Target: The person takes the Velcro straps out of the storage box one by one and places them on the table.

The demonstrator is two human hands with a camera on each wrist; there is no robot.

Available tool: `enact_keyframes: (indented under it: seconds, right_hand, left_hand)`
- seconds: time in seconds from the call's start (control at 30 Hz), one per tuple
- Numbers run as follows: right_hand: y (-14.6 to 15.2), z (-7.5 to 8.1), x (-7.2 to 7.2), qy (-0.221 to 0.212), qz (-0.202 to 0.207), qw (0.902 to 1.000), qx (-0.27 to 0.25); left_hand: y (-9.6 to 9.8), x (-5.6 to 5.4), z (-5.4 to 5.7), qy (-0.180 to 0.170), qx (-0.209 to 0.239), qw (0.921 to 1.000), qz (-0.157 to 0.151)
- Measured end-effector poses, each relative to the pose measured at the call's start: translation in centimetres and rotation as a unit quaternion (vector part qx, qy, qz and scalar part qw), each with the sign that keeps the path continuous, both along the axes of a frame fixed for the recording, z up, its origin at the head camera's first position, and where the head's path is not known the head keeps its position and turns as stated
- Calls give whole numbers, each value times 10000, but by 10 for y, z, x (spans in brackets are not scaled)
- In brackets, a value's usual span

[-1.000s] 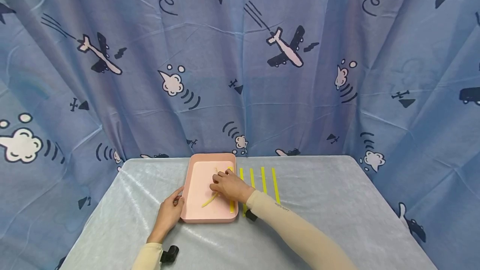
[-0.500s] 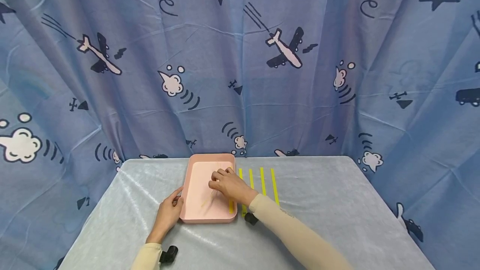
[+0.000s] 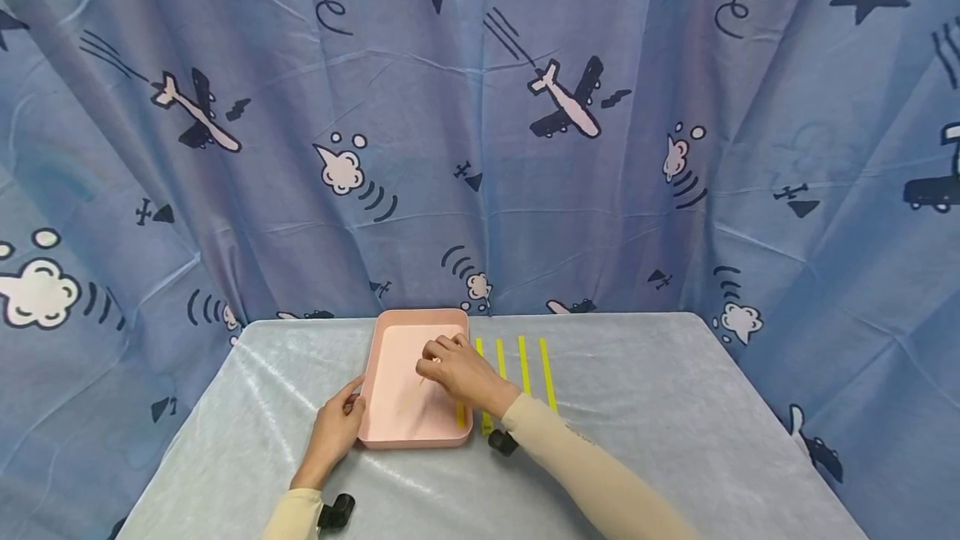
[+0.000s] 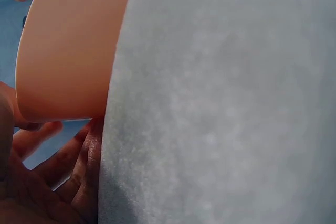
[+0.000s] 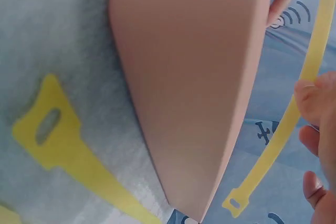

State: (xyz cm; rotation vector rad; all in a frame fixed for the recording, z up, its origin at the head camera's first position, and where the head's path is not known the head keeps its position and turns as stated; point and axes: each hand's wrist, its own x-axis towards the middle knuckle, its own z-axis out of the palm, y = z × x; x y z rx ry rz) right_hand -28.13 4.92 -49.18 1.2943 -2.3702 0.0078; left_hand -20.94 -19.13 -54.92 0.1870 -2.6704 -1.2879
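Observation:
My right hand point(image 3: 461, 373) is over the pink tray point(image 3: 392, 382) and pinches a yellow slotted cable tie point(image 5: 273, 148) between thumb and finger. In the right wrist view the tie stands out on both sides of the fingertips, its slotted head low and its tail up. Another yellow cable tie point(image 3: 461, 415) lies along the tray's right inner side, partly covered by the right hand. My left hand point(image 3: 336, 432) rests against the tray's left side; in the left wrist view its fingers point(image 4: 79, 169) touch the outer wall with the thumb side near the rim.
Several yellow cable ties point(image 3: 524, 365) lie in a row on the grey cloth-covered table point(image 3: 637, 407), just right of the tray. One tie's slotted head point(image 5: 50, 124) shows near the tray wall. A blue patterned curtain point(image 3: 420, 132) hangs behind the table.
The held cable tie shows fainter and narrower over the tray than a second ago. The right hand has shifted only slightly; the left hand stays at the tray's side.

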Motion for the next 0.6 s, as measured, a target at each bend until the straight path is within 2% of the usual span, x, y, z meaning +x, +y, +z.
enact_keyframes:
  seconds: [0.6]
  right_hand:
    - [11,10,10,-315,-129,9972,-663]
  left_hand:
    - [1,1,1,-62,15,10000,-13]
